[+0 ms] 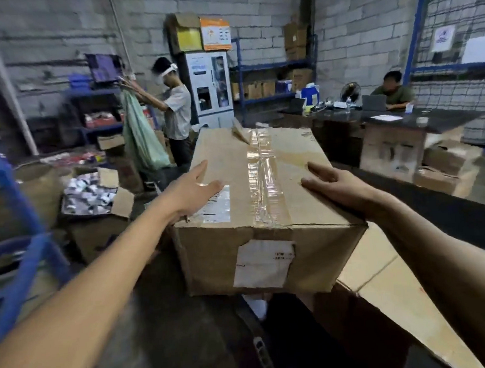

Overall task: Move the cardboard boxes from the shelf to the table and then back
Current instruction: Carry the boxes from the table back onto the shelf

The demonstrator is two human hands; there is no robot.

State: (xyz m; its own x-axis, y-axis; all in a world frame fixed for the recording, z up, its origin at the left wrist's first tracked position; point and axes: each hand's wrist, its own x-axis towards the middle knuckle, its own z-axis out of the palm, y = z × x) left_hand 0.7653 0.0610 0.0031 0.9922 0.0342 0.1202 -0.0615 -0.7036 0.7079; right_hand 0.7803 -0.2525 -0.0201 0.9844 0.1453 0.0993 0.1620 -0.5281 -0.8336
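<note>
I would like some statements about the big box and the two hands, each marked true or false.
1. Both hands lie on top of the box. True: the left hand and the right hand rest there with straight fingers.
2. The box is open. False: clear tape seals its top seam.
3. A white label is on the side of the box facing the camera. True.
4. The left hand grips the tape. False: it lies left of the tape, partly on a second label.
5. Nobody else is in the room. False: one person stands at the back and another sits at a laptop.
</note>
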